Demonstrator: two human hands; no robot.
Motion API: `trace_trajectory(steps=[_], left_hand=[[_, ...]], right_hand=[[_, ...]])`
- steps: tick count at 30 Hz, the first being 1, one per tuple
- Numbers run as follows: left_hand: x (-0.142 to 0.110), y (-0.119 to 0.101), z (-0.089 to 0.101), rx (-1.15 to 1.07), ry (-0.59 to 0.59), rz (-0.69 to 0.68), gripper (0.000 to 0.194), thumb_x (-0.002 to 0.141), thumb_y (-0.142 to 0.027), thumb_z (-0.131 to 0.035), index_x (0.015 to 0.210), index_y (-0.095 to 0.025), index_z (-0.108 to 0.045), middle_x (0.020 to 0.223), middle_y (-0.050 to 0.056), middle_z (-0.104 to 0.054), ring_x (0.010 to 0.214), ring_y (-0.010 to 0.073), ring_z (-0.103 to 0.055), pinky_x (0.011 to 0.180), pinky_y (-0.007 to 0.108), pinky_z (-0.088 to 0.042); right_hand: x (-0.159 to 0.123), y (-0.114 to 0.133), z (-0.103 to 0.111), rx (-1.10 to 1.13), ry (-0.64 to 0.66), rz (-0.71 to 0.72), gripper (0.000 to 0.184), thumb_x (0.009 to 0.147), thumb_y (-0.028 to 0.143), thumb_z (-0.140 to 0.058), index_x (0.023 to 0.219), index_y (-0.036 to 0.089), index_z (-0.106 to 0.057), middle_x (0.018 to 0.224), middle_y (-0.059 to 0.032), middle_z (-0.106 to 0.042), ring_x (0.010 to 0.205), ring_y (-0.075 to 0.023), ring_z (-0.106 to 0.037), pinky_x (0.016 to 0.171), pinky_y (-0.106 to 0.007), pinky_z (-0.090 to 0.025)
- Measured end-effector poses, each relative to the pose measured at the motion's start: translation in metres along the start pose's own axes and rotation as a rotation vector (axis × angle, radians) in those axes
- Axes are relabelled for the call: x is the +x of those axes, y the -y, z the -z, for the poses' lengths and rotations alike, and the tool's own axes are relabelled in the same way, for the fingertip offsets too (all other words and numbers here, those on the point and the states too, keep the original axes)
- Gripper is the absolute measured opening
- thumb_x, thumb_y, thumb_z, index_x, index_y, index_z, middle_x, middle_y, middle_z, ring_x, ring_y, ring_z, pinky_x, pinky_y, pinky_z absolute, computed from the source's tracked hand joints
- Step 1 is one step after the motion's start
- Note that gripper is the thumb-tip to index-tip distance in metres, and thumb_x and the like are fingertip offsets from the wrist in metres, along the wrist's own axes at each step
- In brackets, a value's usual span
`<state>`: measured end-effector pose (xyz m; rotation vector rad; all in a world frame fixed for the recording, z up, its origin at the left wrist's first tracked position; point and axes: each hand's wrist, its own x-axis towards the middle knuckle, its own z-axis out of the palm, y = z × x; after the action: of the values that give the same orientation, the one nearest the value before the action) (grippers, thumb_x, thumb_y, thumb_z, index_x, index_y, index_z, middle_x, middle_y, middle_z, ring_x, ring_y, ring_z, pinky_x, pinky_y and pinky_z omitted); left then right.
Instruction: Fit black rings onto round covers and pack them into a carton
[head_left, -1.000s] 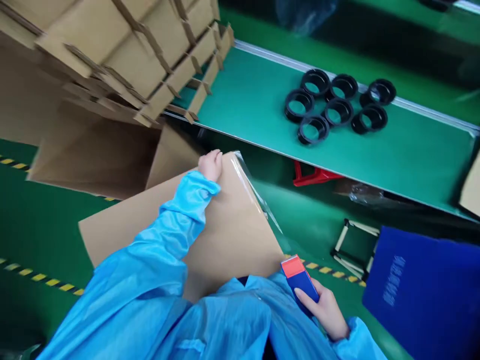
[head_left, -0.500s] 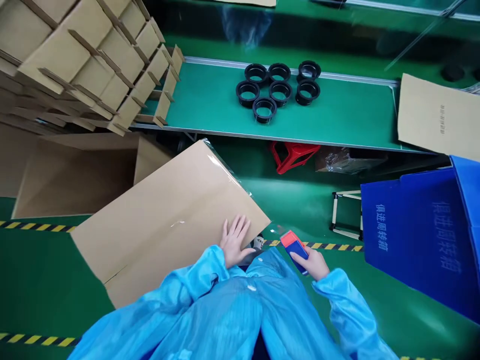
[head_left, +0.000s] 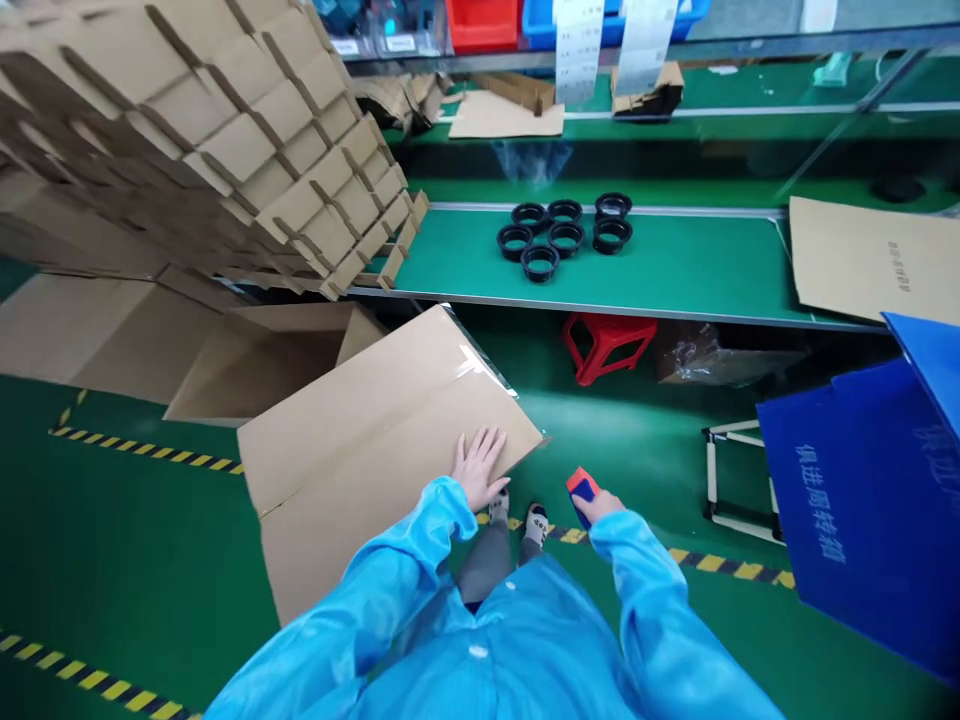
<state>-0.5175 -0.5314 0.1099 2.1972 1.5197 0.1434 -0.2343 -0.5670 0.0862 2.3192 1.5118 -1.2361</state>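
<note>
A large closed cardboard box (head_left: 375,430) lies at an angle in front of me, with shiny clear tape (head_left: 480,365) along its far right edge. My left hand (head_left: 478,468) rests flat on top near its right corner, fingers spread. To the right of the box, my right hand (head_left: 600,505) is closed around a red-and-blue tape dispenser (head_left: 583,485), held apart from the box above the floor.
Several black rings (head_left: 540,263) stand on the green bench (head_left: 697,270). Stacked cardboard dividers (head_left: 247,150) lean at the left, above an open carton (head_left: 262,365). A red stool (head_left: 609,345) sits under the bench. Blue panels (head_left: 862,480) and a pale frame (head_left: 712,480) are at right.
The view has tilted up, showing the upper shelf and my feet. My left hand stays on the box; my right hand still holds the tape dispenser, now turned to point further away from me.
</note>
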Motion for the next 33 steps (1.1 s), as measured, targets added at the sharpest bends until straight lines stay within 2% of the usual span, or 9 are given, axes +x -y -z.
trace_trajectory(steps=[5,8,11,16,19,23,27,30,33], left_hand=[[-0.033,-0.036,0.010,-0.801,-0.060,0.318,0.057,0.085,-0.047,-0.061,0.137,-0.023,-0.057,0.154,0.010,-0.047,0.149,0.0255,-0.032,0.128,0.043,-0.013],[-0.046,-0.043,0.023,-1.115,0.009,0.552,0.060,0.081,-0.065,-0.060,0.121,-0.020,-0.064,0.133,0.016,-0.063,0.128,0.0286,-0.056,0.117,0.043,-0.037],[-0.058,-0.024,0.046,-1.343,0.178,0.650,0.072,0.080,-0.080,-0.050,0.101,-0.014,-0.069,0.110,0.018,-0.071,0.101,0.0275,-0.069,0.096,0.043,-0.053],[-0.103,0.046,0.082,-1.556,0.212,0.658,0.059,0.050,-0.059,-0.091,0.083,-0.015,-0.073,0.087,0.006,-0.072,0.080,0.0150,-0.064,0.080,0.027,-0.049],[-0.145,0.099,0.095,-1.604,0.167,0.667,0.059,0.038,-0.053,-0.097,0.074,-0.014,-0.072,0.073,0.002,-0.068,0.071,0.0124,-0.059,0.073,0.026,-0.044],[-0.205,0.172,0.118,-1.713,0.195,0.654,0.061,0.042,-0.058,-0.096,0.076,-0.013,-0.072,0.075,0.003,-0.069,0.070,0.0133,-0.059,0.071,0.028,-0.043],[-0.253,0.236,0.146,-1.783,0.186,0.642,0.062,0.041,-0.056,-0.097,0.076,-0.012,-0.072,0.075,0.004,-0.068,0.070,0.0129,-0.060,0.072,0.026,-0.045],[-0.269,0.274,0.161,-1.764,0.129,0.655,0.067,0.055,-0.075,-0.082,0.078,-0.013,-0.072,0.080,0.006,-0.069,0.074,0.0155,-0.062,0.075,0.029,-0.049],[-0.269,0.300,0.163,-1.639,0.068,0.649,0.063,0.056,-0.072,-0.082,0.080,-0.014,-0.074,0.083,0.007,-0.071,0.075,0.0180,-0.064,0.076,0.033,-0.051]], right_hand=[[-0.069,-0.022,-0.018,0.252,0.040,0.125,0.052,0.085,0.062,-0.057,0.092,0.013,-0.076,0.082,-0.0141,-0.076,0.078,-0.0305,-0.073,0.070,-0.037,-0.054],[-0.107,0.002,-0.033,0.525,0.115,0.294,0.060,0.082,0.069,-0.059,0.098,0.013,-0.074,0.086,-0.0111,-0.075,0.074,-0.0273,-0.070,0.070,-0.037,-0.055],[-0.126,0.046,-0.046,0.722,0.190,0.461,0.058,0.078,0.065,-0.070,0.102,0.012,-0.074,0.087,-0.0104,-0.074,0.075,-0.0257,-0.066,0.071,-0.037,-0.053],[-0.144,0.123,-0.090,0.629,0.245,0.569,0.052,0.080,0.062,-0.071,0.094,0.012,-0.075,0.082,-0.0082,-0.072,0.072,-0.0221,-0.061,0.067,-0.033,-0.050],[-0.165,0.171,-0.137,0.625,0.308,0.562,0.056,0.076,0.067,-0.073,0.093,0.013,-0.075,0.077,-0.0076,-0.070,0.069,-0.0226,-0.062,0.063,-0.033,-0.051],[-0.203,0.241,-0.198,0.700,0.369,0.468,0.063,0.071,0.073,-0.074,0.094,0.015,-0.074,0.069,-0.0074,-0.068,0.069,-0.0266,-0.065,0.061,-0.036,-0.054],[-0.229,0.306,-0.233,0.677,0.437,0.505,0.062,0.067,0.072,-0.078,0.090,0.015,-0.073,0.073,-0.0085,-0.070,0.071,-0.0276,-0.066,0.065,-0.038,-0.056],[-0.236,0.346,-0.248,0.659,0.463,0.492,0.062,0.067,0.073,-0.078,0.089,0.015,-0.073,0.070,-0.0077,-0.069,0.069,-0.0266,-0.066,0.063,-0.038,-0.057],[-0.236,0.380,-0.262,0.647,0.431,0.440,0.064,0.067,0.075,-0.076,0.085,0.014,-0.072,0.068,-0.0073,-0.067,0.064,-0.0252,-0.065,0.059,-0.037,-0.057]])
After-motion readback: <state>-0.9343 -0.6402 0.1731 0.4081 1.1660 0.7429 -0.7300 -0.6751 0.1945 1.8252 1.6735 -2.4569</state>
